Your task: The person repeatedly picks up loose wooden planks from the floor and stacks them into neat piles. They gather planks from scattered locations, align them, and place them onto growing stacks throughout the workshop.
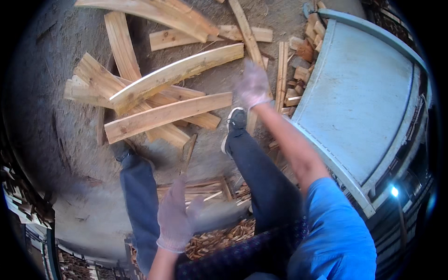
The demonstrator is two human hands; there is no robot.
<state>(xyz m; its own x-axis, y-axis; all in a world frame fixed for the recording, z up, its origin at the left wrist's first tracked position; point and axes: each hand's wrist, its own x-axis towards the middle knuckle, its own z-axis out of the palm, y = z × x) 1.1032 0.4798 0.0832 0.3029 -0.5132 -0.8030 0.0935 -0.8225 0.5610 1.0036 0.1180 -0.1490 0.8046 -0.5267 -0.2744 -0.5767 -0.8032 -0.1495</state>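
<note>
A grey counter [359, 88] stood to the right, planks [165, 112] lay heaped on the floor ahead where they seemingly fell, and both gloved hands were empty and spread, the right hand [253, 86] blurred above them, the left hand [176, 215] nearer.

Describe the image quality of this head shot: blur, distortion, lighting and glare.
Head view: the gloved left hand and right hand are smeared by motion blur, while the wooden planks stay fairly sharp; fisheye distortion bows the planks and the edge of the pale blue table; a dark vignette rings the frame; soft daylight lights the middle, and one small bright light glares at lower right.
</note>
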